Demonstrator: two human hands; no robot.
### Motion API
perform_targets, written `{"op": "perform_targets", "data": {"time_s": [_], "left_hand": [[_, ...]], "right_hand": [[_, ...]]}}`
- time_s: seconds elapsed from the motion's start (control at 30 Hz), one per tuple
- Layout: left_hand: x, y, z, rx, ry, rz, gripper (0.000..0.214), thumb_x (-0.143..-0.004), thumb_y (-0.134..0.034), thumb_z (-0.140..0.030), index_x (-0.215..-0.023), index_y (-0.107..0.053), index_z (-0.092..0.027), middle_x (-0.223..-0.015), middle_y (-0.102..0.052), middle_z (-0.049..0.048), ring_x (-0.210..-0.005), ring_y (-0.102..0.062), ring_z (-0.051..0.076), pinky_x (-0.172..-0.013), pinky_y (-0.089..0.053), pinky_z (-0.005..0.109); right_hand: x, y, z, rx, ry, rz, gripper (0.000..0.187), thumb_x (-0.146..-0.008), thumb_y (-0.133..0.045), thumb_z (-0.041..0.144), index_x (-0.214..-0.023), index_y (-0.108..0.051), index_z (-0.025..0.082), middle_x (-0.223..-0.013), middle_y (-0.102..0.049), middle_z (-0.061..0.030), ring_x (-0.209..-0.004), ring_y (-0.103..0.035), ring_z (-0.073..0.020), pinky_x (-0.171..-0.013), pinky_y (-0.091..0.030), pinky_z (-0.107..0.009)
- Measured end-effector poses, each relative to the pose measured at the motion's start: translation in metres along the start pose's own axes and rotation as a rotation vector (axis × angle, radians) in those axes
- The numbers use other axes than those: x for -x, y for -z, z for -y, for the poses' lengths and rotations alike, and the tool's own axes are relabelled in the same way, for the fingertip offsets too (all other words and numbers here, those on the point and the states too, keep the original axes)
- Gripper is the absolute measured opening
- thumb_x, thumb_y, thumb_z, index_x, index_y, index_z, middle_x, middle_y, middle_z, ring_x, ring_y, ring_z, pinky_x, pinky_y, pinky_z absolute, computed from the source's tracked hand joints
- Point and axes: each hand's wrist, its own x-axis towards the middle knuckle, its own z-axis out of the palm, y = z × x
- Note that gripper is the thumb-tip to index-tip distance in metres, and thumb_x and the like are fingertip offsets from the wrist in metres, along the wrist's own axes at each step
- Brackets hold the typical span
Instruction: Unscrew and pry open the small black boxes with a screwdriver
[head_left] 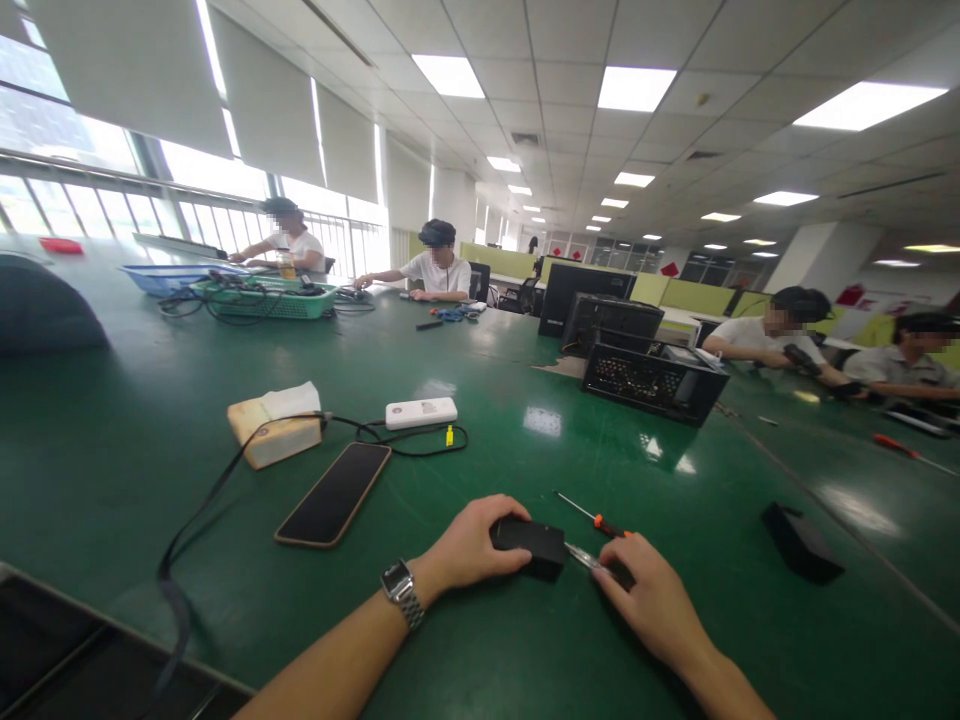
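My left hand [480, 545], with a metal-band watch [402, 594] at the wrist, is closed around the left end of a small black box [546, 548] on the green table. Fingers and thumb grip its two sides. In my right hand [649, 595] is a slim silvery pen-like tool [584, 557]; its tip points at the right end of the box. Whether the tip touches the box I cannot tell, and the rear of the tool is hidden by the hand. Just beyond my right fingers lies a screwdriver [599, 521] with an orange and black handle.
A phone [334, 495], a tissue pack [270, 430], a white power bank [421, 412] and a black cable lie left. Another black box [802, 541] is at right. An opened computer case [651, 378] stands behind; a green basket [270, 300] is far left. Several people sit around.
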Motion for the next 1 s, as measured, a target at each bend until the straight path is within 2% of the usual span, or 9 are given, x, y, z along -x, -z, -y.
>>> {"op": "perform_targets", "data": {"time_s": [0.13,0.23,0.33,0.5,0.63,0.77,0.87,1.0], "left_hand": [[0.001,0.001,-0.001,-0.020,-0.017,0.012,0.035,-0.073,-0.069,-0.029,-0.106,-0.063,-0.019,-0.102,-0.064,0.0044,-0.090,-0.060,0.021,-0.080,-0.047,0.029],[0.002,0.002,-0.002,-0.043,-0.037,0.020,0.038,-0.073,-0.068,-0.028,-0.110,-0.061,-0.020,-0.105,-0.064,0.0050,-0.094,-0.060,0.022,-0.084,-0.047,0.031],[0.003,0.002,-0.002,-0.059,-0.042,0.025,0.040,-0.072,-0.067,-0.028,-0.111,-0.060,-0.020,-0.105,-0.063,0.0049,-0.094,-0.059,0.023,-0.085,-0.047,0.032],[0.003,0.002,-0.001,-0.068,-0.035,0.026,0.043,-0.071,-0.067,-0.028,-0.112,-0.058,-0.021,-0.106,-0.062,0.0057,-0.094,-0.059,0.023,-0.084,-0.047,0.032],[0.002,0.001,-0.001,-0.083,-0.028,0.019,0.041,-0.071,-0.068,-0.028,-0.110,-0.059,-0.020,-0.104,-0.062,0.0053,-0.092,-0.058,0.023,-0.082,-0.047,0.031],[0.002,0.000,0.000,-0.093,-0.012,0.008,0.039,-0.070,-0.069,-0.030,-0.107,-0.061,-0.020,-0.101,-0.063,0.0046,-0.091,-0.058,0.022,-0.081,-0.046,0.031],[0.001,-0.001,0.001,-0.086,-0.011,-0.003,0.038,-0.071,-0.069,-0.031,-0.106,-0.062,-0.020,-0.102,-0.063,0.0048,-0.091,-0.059,0.022,-0.082,-0.047,0.031],[0.001,-0.001,0.002,-0.084,-0.013,-0.012,0.039,-0.070,-0.070,-0.032,-0.106,-0.062,-0.020,-0.101,-0.063,0.0046,-0.089,-0.059,0.022,-0.081,-0.047,0.031]], "right_hand": [[-0.002,0.001,0.002,-0.005,0.027,-0.040,0.024,-0.089,-0.051,0.041,-0.083,-0.064,0.021,-0.087,-0.066,-0.0060,-0.085,-0.057,-0.0226,-0.075,-0.046,-0.035],[-0.005,0.001,-0.014,0.003,-0.091,-0.143,0.032,-0.089,-0.048,0.046,-0.095,-0.066,0.020,-0.096,-0.065,-0.0082,-0.089,-0.058,-0.0244,-0.078,-0.046,-0.037],[-0.006,0.000,-0.036,-0.002,-0.223,-0.223,0.038,-0.081,-0.055,0.048,-0.103,-0.066,0.020,-0.102,-0.064,-0.0104,-0.092,-0.058,-0.0278,-0.080,-0.046,-0.042],[-0.007,0.000,-0.055,-0.223,-0.300,-0.202,0.032,-0.076,-0.059,0.047,-0.093,-0.071,0.023,-0.092,-0.067,-0.0074,-0.083,-0.060,-0.0261,-0.075,-0.046,-0.040],[-0.009,0.001,-0.053,-0.428,-0.338,-0.260,0.036,-0.077,-0.060,0.051,-0.095,-0.069,0.022,-0.080,-0.067,-0.0041,-0.069,-0.060,-0.0213,-0.063,-0.046,-0.034],[-0.009,0.003,-0.046,-0.720,-0.370,-0.372,0.042,-0.083,-0.051,0.054,-0.101,-0.062,0.018,-0.059,-0.053,0.0019,-0.048,-0.048,-0.0146,-0.045,-0.039,-0.028],[-0.007,0.009,-0.038,-0.904,-0.367,-0.418,0.038,-0.085,-0.048,0.053,-0.098,-0.059,0.019,-0.056,-0.044,0.0045,-0.046,-0.044,-0.0130,-0.044,-0.038,-0.028],[-0.003,0.013,-0.029,-1.031,-0.357,-0.406,0.033,-0.083,-0.054,0.050,-0.092,-0.060,0.019,-0.056,-0.045,0.0043,-0.046,-0.043,-0.0121,-0.043,-0.037,-0.027]]}}
